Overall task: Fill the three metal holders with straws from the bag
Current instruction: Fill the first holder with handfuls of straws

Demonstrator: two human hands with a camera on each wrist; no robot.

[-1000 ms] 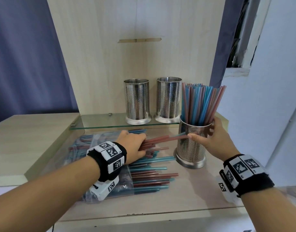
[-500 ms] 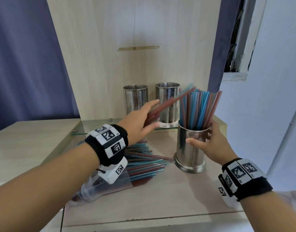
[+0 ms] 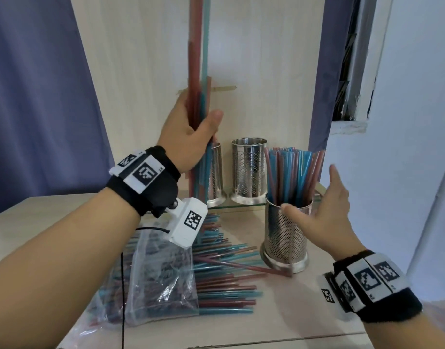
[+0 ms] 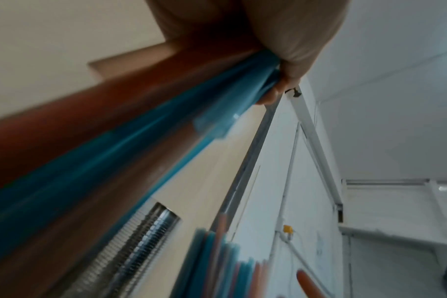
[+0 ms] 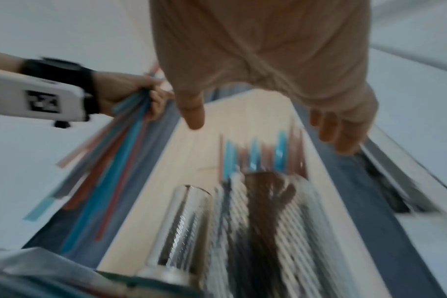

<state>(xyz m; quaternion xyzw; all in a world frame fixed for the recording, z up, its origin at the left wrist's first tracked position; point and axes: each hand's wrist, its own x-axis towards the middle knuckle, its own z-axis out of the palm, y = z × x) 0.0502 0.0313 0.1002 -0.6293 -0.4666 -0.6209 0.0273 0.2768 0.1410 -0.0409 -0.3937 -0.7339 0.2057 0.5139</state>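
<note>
My left hand (image 3: 191, 127) grips a bundle of red and blue straws (image 3: 198, 59) upright, raised above and left of the holders; the same bundle of straws (image 4: 115, 141) fills the left wrist view. The near metal holder (image 3: 285, 238) stands on the table, packed with straws (image 3: 292, 172). My right hand (image 3: 324, 205) is open, its thumb at that holder's rim and fingers spread beside it. Two more metal holders sit on the glass shelf: the middle one (image 3: 249, 170) looks empty, the left one (image 3: 215, 172) is partly hidden behind my left hand's straws. The clear bag (image 3: 161, 280) lies at the front left.
Loose straws (image 3: 226, 278) fan out of the bag's mouth across the wooden table (image 3: 279, 321). A wooden back panel (image 3: 266, 59) rises behind the glass shelf (image 3: 241, 205). A white wall (image 3: 405, 147) stands at the right, a blue curtain (image 3: 35, 96) at the left.
My left hand has lifted a bundle of straws from the pile and turned it upright, well above the table. My right hand let go of the near holder and spread open.
</note>
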